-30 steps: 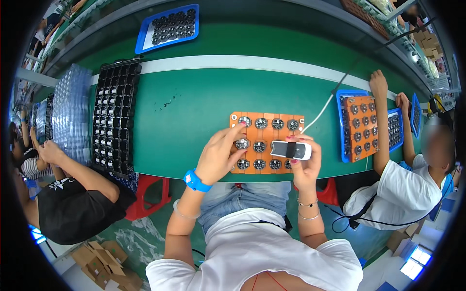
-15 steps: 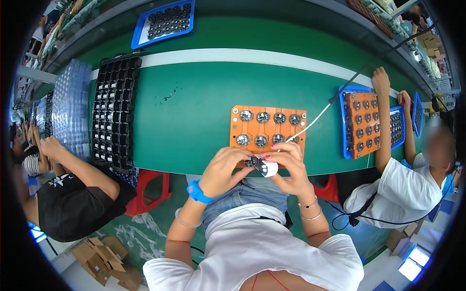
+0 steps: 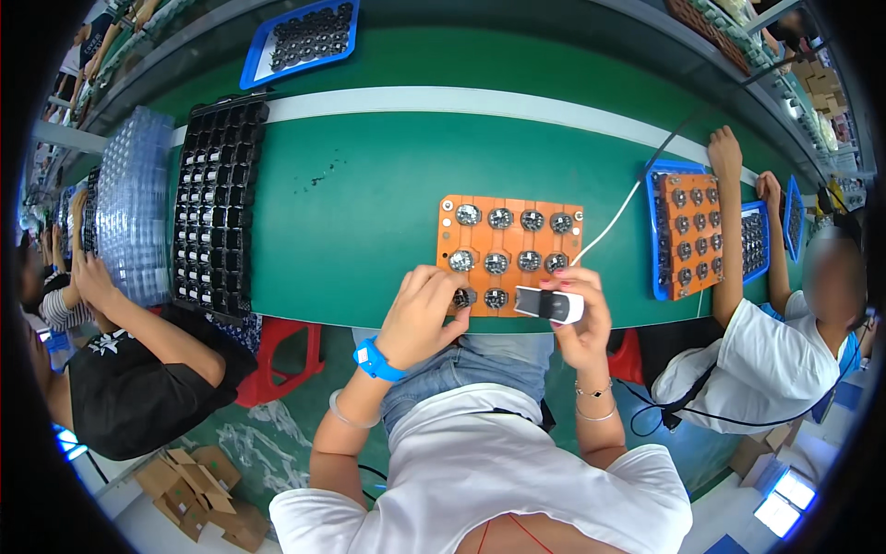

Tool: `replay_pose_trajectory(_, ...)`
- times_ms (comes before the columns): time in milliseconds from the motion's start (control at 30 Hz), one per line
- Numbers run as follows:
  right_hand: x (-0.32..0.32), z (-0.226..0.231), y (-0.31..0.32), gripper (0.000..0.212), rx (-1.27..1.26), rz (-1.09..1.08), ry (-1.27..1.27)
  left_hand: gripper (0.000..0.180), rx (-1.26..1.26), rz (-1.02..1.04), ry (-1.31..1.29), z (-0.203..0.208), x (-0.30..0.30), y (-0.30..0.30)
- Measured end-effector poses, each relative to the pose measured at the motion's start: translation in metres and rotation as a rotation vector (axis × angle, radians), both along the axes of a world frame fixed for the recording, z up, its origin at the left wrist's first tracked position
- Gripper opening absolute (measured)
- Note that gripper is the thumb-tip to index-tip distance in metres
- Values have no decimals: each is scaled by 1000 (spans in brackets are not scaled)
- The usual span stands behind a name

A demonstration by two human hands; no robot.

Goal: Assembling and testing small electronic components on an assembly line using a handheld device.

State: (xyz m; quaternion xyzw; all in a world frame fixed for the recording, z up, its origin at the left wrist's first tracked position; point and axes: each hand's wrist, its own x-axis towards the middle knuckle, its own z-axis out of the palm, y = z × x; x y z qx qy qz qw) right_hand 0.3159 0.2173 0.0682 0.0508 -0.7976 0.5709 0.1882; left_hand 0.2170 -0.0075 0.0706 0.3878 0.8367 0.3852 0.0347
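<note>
My left hand [image 3: 426, 309], a blue band at its wrist, pinches a small round black part [image 3: 464, 297] at the near left corner of an orange tray [image 3: 480, 242]. Whether that part rests in a socket I cannot tell. Several similar round parts with shiny centres sit in rows in the tray. In my right hand [image 3: 583, 319] is a white and black handheld device [image 3: 559, 306], its grey, see-through-looking end pointing left over the tray's near edge. A white cable [image 3: 616, 217] rises from near this hand toward the upper right.
Left on the green table [image 3: 369, 212] stand a black compartment tray [image 3: 214, 203] and stacked clear plastic trays [image 3: 134, 203]. A blue tray of round parts [image 3: 300, 42] lies at the back. Another orange tray [image 3: 692, 235] is beside a co-worker's arm [image 3: 727, 212] at right.
My hands have moved apart: the left carried the round part down-left to the tray's corner, while the right drew the device to the right and turned it. The near tray row now shows.
</note>
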Motion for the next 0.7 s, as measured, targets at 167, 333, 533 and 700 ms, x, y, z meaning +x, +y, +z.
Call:
replay_pose_trajectory(167,9,9,8,32,118,-32,-34,38,-42,-7,73,4,6,18)
replay_pose_trajectory(333,5,16,4,33,277,-33,-23,35,-64,-17,116,-2,8,25)
replay_pose_trajectory(533,1,14,-3,34,324,7,-6,36,52,-39,70,10,9,27)
replay_pose_trajectory(700,3,14,-1,34,318,1,-6,38,65,-41,64,13,9,27)
